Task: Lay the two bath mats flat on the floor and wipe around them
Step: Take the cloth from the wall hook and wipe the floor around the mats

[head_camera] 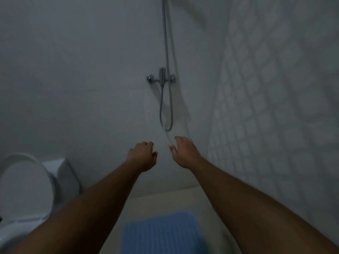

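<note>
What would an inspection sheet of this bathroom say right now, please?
Surface: pale floor, dimly lit.
Job's things: one blue bath mat on the floor, apparently flat; second mat and any cloth not seen.
Clutter: nothing seen.
Hands: left hand loosely curled, right hand relaxed; both stretched forward, holding nothing.
Cables: shower hose hangs looped below the tap.
Surroundings: toilet at left, lid down; patterned tile wall at right.
</note>
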